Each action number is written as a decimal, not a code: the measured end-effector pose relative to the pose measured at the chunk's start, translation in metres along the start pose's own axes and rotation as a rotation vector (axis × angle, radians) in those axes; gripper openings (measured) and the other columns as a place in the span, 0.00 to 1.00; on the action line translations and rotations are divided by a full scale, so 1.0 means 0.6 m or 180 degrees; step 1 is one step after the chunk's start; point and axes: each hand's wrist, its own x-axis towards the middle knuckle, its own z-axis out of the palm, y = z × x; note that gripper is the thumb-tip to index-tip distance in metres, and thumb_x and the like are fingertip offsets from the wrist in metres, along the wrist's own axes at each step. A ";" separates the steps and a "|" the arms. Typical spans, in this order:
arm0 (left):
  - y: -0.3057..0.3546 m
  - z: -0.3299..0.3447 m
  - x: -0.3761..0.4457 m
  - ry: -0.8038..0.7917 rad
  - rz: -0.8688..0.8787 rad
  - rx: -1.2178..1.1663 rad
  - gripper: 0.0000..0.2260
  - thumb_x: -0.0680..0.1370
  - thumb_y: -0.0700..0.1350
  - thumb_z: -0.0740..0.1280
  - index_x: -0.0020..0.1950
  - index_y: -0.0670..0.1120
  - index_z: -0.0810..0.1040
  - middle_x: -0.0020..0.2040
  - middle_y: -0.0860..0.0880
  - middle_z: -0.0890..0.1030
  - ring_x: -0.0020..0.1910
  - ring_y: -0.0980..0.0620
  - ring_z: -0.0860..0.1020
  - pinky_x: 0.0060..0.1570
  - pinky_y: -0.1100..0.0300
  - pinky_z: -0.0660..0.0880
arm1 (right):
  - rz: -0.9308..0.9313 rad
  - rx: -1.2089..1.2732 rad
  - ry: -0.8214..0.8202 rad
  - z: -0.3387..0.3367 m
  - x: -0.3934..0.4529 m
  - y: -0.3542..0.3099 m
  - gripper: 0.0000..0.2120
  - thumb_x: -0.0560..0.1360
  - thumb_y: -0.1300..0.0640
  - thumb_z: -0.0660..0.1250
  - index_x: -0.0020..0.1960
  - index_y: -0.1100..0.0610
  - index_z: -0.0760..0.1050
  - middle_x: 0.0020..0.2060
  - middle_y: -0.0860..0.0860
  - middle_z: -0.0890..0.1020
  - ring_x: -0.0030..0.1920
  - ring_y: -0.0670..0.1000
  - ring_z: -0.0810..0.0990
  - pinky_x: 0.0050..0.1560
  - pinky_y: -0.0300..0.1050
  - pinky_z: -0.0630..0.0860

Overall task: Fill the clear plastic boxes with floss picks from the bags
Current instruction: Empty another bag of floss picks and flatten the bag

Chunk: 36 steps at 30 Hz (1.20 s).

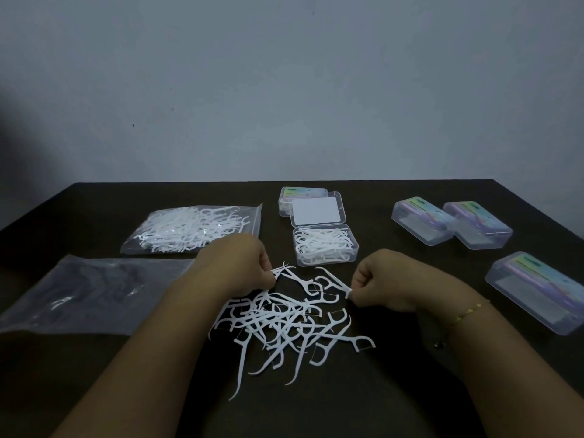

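A loose pile of white floss picks (284, 324) lies on the dark table (395, 390) in front of me. My left hand (243, 267) pinches a few picks at the pile's far left edge. My right hand (385, 282) pinches the end of one floss pick at the pile's right. Just beyond the pile stands an open clear plastic box (325, 246), partly filled with picks, its lid (317, 210) tipped back. A full bag of floss picks (192, 229) lies at the back left. A nearly empty bag (94, 292) lies flat at the left.
A closed clear box (300, 197) with a coloured label sits behind the open one. Three more closed clear boxes sit at the right: two side by side (452, 222) and one nearer (537, 292). A grey wall rises behind the table's far edge.
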 end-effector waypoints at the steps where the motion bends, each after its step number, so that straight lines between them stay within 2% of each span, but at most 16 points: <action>1: 0.000 -0.001 0.000 0.0031 0.0017 0.0028 0.03 0.72 0.51 0.71 0.39 0.55 0.80 0.40 0.56 0.82 0.42 0.58 0.78 0.46 0.58 0.78 | -0.0022 -0.0054 0.0037 0.002 0.000 -0.001 0.02 0.74 0.56 0.69 0.43 0.54 0.79 0.44 0.51 0.81 0.44 0.47 0.79 0.48 0.41 0.76; 7: -0.006 -0.008 -0.003 0.0163 -0.0029 -0.0061 0.05 0.72 0.51 0.72 0.37 0.55 0.80 0.38 0.56 0.81 0.40 0.57 0.79 0.44 0.59 0.78 | -0.0270 -0.0422 0.0648 0.025 0.005 -0.006 0.12 0.72 0.43 0.68 0.51 0.48 0.75 0.41 0.42 0.74 0.45 0.44 0.75 0.49 0.43 0.76; 9: -0.008 -0.011 -0.004 0.0262 -0.0028 -0.0069 0.05 0.72 0.50 0.72 0.37 0.54 0.80 0.37 0.56 0.81 0.39 0.57 0.79 0.44 0.58 0.78 | -0.0380 -0.0447 0.0688 0.028 0.006 -0.012 0.08 0.74 0.45 0.68 0.50 0.46 0.77 0.40 0.42 0.74 0.44 0.43 0.75 0.48 0.42 0.76; 11: -0.008 -0.014 -0.005 0.0358 -0.0032 -0.0081 0.05 0.72 0.49 0.71 0.36 0.54 0.79 0.37 0.55 0.82 0.39 0.57 0.79 0.44 0.58 0.78 | -0.0408 -0.0391 0.0629 0.026 0.005 -0.016 0.04 0.75 0.50 0.67 0.46 0.48 0.79 0.41 0.43 0.78 0.44 0.44 0.77 0.49 0.43 0.77; 17: -0.001 -0.017 -0.002 0.0771 -0.0021 -0.0477 0.06 0.74 0.48 0.69 0.38 0.56 0.77 0.38 0.57 0.80 0.40 0.56 0.78 0.44 0.57 0.77 | -0.0159 -0.0348 0.0282 0.013 0.002 -0.012 0.04 0.73 0.55 0.69 0.40 0.51 0.80 0.41 0.45 0.82 0.45 0.46 0.80 0.50 0.43 0.78; 19: 0.003 -0.013 -0.001 0.0941 0.0051 -0.0717 0.04 0.75 0.47 0.68 0.41 0.56 0.78 0.37 0.58 0.79 0.39 0.58 0.77 0.43 0.59 0.76 | -0.0094 -0.0449 0.0222 0.012 0.001 -0.012 0.02 0.73 0.55 0.70 0.41 0.52 0.80 0.43 0.48 0.83 0.44 0.47 0.80 0.50 0.44 0.79; 23: 0.016 0.003 0.006 0.1405 0.0166 -0.1276 0.03 0.76 0.47 0.68 0.45 0.56 0.81 0.39 0.59 0.80 0.39 0.60 0.77 0.44 0.60 0.76 | -0.0040 -0.0625 0.0223 0.015 -0.002 -0.016 0.06 0.73 0.53 0.69 0.46 0.55 0.81 0.44 0.52 0.84 0.35 0.47 0.77 0.46 0.44 0.78; 26: 0.035 0.016 0.021 0.1726 0.0299 -0.1484 0.05 0.75 0.47 0.69 0.48 0.53 0.84 0.39 0.59 0.81 0.39 0.62 0.78 0.46 0.59 0.78 | -0.0037 -0.0705 0.0282 0.020 -0.002 -0.018 0.08 0.72 0.53 0.69 0.47 0.56 0.81 0.43 0.52 0.84 0.38 0.50 0.80 0.48 0.48 0.80; 28: 0.052 0.026 0.031 0.1832 0.0470 -0.1521 0.07 0.75 0.48 0.69 0.51 0.52 0.84 0.44 0.56 0.83 0.42 0.60 0.80 0.50 0.56 0.79 | -0.0082 -0.0720 0.0301 0.021 -0.001 -0.019 0.08 0.72 0.53 0.69 0.48 0.56 0.81 0.43 0.52 0.84 0.42 0.51 0.82 0.49 0.48 0.80; 30: 0.066 0.040 0.038 0.1774 0.0641 -0.1338 0.11 0.76 0.51 0.68 0.58 0.52 0.82 0.53 0.53 0.83 0.52 0.56 0.78 0.60 0.57 0.73 | -0.0138 -0.0710 0.0341 0.022 -0.001 -0.018 0.08 0.73 0.53 0.69 0.48 0.56 0.81 0.44 0.52 0.84 0.44 0.51 0.82 0.49 0.48 0.80; 32: 0.071 0.050 0.038 0.1628 0.0777 -0.0893 0.18 0.77 0.56 0.65 0.65 0.52 0.76 0.63 0.52 0.78 0.63 0.54 0.72 0.62 0.64 0.60 | -0.0223 -0.0718 0.0410 0.024 -0.001 -0.018 0.07 0.73 0.53 0.68 0.48 0.55 0.80 0.44 0.51 0.83 0.45 0.51 0.81 0.50 0.48 0.79; 34: 0.068 0.054 0.037 0.1528 0.0830 -0.0677 0.26 0.76 0.60 0.64 0.71 0.52 0.70 0.69 0.52 0.72 0.68 0.54 0.65 0.63 0.62 0.58 | -0.0334 -0.0711 0.0556 0.026 0.001 -0.017 0.06 0.72 0.53 0.68 0.46 0.54 0.80 0.44 0.50 0.82 0.45 0.50 0.80 0.51 0.49 0.79; 36: 0.062 0.055 0.036 0.1358 0.0724 -0.0724 0.35 0.72 0.64 0.66 0.75 0.51 0.62 0.73 0.52 0.67 0.71 0.52 0.62 0.68 0.56 0.58 | -0.0438 -0.0615 0.0758 0.027 0.002 -0.014 0.05 0.72 0.53 0.67 0.44 0.54 0.79 0.42 0.50 0.81 0.43 0.49 0.80 0.49 0.50 0.79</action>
